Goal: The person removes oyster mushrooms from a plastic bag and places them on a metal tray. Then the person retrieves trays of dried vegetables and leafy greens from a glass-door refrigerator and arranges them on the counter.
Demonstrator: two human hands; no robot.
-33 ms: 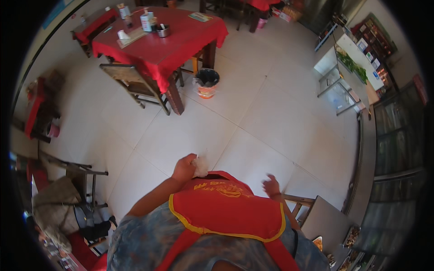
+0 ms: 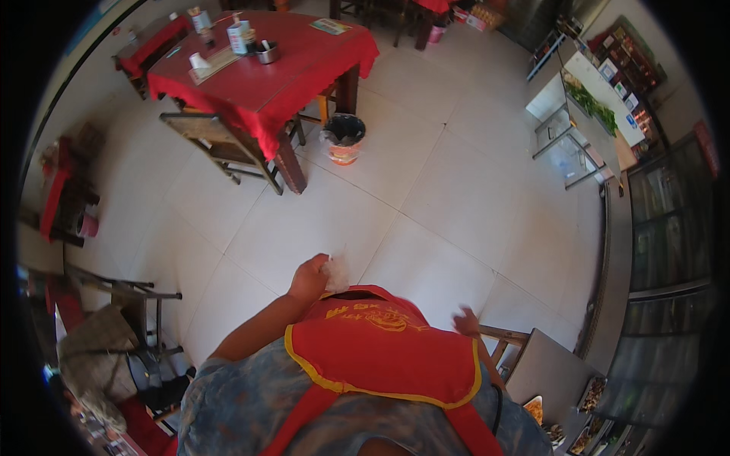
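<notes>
A crumpled, whitish see-through wad, like a thin plastic bag (image 2: 335, 273), is in my left hand (image 2: 309, 278). The fingers of that hand are closed round it, in front of my red apron (image 2: 388, 346) with its yellow trim. My right hand (image 2: 466, 321) hangs at the apron's right side, near a small grey-topped table. It is blurred by motion. Its fingers look apart, and nothing shows in it.
A table with a red cloth (image 2: 304, 72) stands ahead on the left, with a wooden chair (image 2: 217, 144) and a lined bin (image 2: 344, 140) beside it. Glass-fronted cabinets (image 2: 658, 304) line the right. Close on my right is the grey table (image 2: 551, 376); chairs stand at lower left.
My right hand has shifted slightly right and toward my body. The room has slid a little to the left in view. My left hand keeps its hold on the wad.
</notes>
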